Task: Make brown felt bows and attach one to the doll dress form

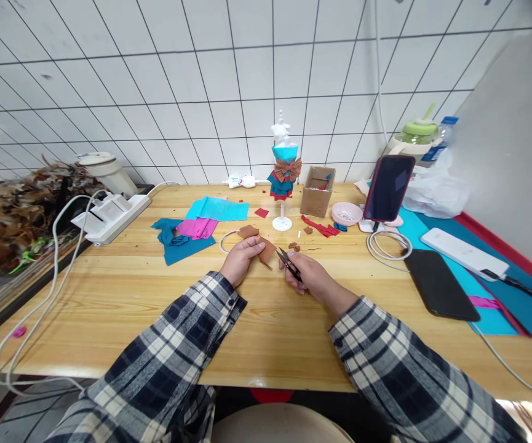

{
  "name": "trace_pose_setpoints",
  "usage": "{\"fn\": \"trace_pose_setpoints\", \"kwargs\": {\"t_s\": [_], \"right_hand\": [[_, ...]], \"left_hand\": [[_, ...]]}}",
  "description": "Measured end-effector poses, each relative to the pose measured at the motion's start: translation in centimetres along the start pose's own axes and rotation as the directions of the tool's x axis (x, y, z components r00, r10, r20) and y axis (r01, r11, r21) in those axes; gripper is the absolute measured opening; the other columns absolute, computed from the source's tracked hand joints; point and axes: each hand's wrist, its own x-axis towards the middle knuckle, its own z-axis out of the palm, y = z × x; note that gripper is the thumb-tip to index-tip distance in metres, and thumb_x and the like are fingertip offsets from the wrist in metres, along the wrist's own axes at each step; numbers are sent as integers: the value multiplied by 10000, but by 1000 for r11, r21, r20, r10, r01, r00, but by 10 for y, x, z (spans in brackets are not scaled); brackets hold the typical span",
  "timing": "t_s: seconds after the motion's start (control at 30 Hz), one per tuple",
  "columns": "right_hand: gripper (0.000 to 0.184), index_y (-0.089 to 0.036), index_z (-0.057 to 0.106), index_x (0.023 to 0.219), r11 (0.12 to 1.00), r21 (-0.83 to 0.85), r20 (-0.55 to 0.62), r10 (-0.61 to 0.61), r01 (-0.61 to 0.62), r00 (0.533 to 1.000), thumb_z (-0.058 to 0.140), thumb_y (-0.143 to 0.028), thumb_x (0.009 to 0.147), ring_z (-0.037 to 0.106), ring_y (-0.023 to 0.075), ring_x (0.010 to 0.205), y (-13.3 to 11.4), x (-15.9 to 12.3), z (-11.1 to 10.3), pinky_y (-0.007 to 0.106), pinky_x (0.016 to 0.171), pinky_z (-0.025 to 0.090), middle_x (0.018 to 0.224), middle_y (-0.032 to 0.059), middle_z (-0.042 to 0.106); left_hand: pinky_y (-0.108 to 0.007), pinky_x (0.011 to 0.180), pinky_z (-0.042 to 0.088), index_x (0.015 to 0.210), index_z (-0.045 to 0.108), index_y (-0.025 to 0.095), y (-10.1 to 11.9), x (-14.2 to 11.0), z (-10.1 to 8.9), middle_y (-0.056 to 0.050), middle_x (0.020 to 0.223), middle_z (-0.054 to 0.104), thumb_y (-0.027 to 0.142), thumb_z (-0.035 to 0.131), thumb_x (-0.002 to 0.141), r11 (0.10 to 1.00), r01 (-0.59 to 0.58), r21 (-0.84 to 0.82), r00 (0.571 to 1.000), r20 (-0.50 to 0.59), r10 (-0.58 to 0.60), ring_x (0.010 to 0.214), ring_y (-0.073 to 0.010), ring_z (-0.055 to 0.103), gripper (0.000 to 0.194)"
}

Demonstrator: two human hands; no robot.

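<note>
Between the thumb and fingers of my left hand is a piece of brown crepe paper, its loose part pointing right. My right hand grips small dark thread snips, whose blades point up and left, close to the paper's right edge. Just behind my hands stands a small white dress form, clad in a turquoise top, a brown bow with a red middle, and a teal ruffled skirt. A white ring lies partly hidden behind my left hand. Brown scraps lie beyond the snips.
Turquoise paper, magenta paper and teal paper lie to the left. Behind on the right are a cardboard box, a pink bowl and an upright phone. A power strip with cables sits far left.
</note>
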Motion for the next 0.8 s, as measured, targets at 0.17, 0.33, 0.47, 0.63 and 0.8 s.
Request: {"fn": "trace_pose_setpoints", "kwargs": {"t_s": [0.17, 0.33, 0.47, 0.63, 0.8], "right_hand": [[418, -190, 528, 832, 1000, 2, 1, -4, 4, 1000, 355, -566, 889, 317, 76, 316, 1, 0, -1, 172, 277, 288, 430, -70, 444], [432, -188, 532, 840, 1000, -8, 3, -15, 15, 1000, 363, -583, 883, 327, 77, 322, 3, 1, -1, 170, 279, 291, 437, -69, 448], [434, -191, 532, 835, 1000, -11, 3, -15, 15, 1000, 365, -588, 880, 323, 76, 318, 2, 1, -1, 172, 283, 290, 435, -70, 448], [426, -191, 531, 837, 1000, -21, 4, -11, 11, 1000, 352, -574, 892, 330, 77, 319, 1, 1, -1, 175, 289, 291, 440, -70, 455], [422, -187, 527, 831, 1000, 5, 1, 1, -1, 1000, 356, -568, 889, 314, 74, 310, 1, 0, -1, 177, 286, 268, 434, -72, 447]], "left_hand": [[-278, 738, 409, 797, 668, 130, 0, -1, 1, -30, 758, 678, 312, 743, 706, 1000, 0, -20, 1000, 0, 0, 724, -155, 589, 217], [-275, 728, 404, 791, 669, 131, 0, -1, 1, -30, 759, 672, 311, 748, 698, 999, 6, -32, 1000, -3, -7, 715, -152, 581, 217], [-273, 722, 402, 786, 666, 131, 0, -1, 1, -23, 744, 667, 306, 746, 702, 1000, 10, -21, 1000, -3, -10, 705, -148, 579, 210], [-281, 736, 408, 799, 668, 132, -1, -1, 1, -25, 752, 672, 312, 740, 713, 1000, 15, -11, 1000, 12, -15, 716, -155, 588, 212], [-280, 747, 414, 816, 673, 131, -1, 0, 0, -35, 792, 684, 306, 743, 708, 1000, 6, -22, 1000, -2, -6, 748, -164, 593, 218]]}}
